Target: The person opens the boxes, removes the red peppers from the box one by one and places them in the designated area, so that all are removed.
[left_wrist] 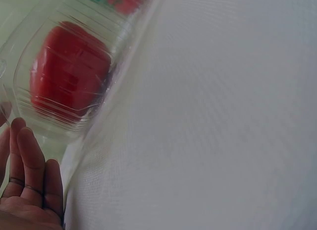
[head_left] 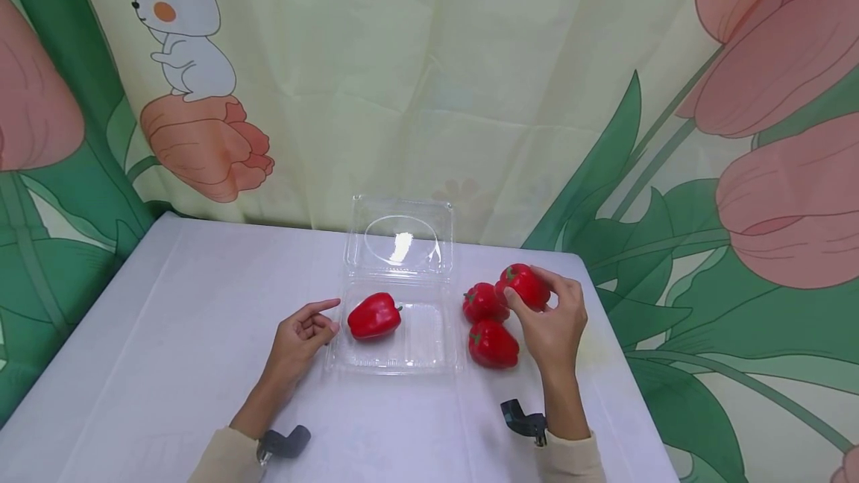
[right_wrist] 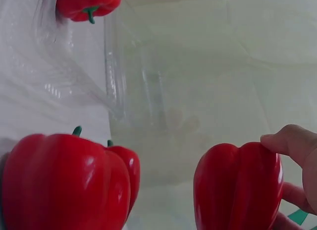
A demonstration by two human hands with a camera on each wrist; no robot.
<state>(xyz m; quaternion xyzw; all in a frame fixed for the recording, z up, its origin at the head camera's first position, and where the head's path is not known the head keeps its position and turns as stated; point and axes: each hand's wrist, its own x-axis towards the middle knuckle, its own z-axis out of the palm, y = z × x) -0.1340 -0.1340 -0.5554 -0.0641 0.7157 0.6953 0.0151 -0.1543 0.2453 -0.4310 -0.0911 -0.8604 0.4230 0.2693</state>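
My right hand (head_left: 557, 319) grips a shiny red bell pepper (head_left: 522, 285) between thumb and fingers. In the right wrist view, this pepper (right_wrist: 237, 185) appears raised, apart from the others. Two more red bell peppers, a rear one (head_left: 485, 302) and a front one (head_left: 493, 343), lie close together beside it. An open clear plastic clamshell box (head_left: 426, 334) stands in the middle of the table, with one red bell pepper (head_left: 373, 316) lying in its left half. At the box's left edge is my left hand (head_left: 302, 338), its index finger extended; whether it touches the rim is hard to tell.
The box's transparent lid (head_left: 403, 237) stands raised at the back, near the curtain (head_left: 483, 95) printed with flowers and a rabbit. A white cloth covers the table (head_left: 201, 319), whose right edge runs just beyond my right hand.
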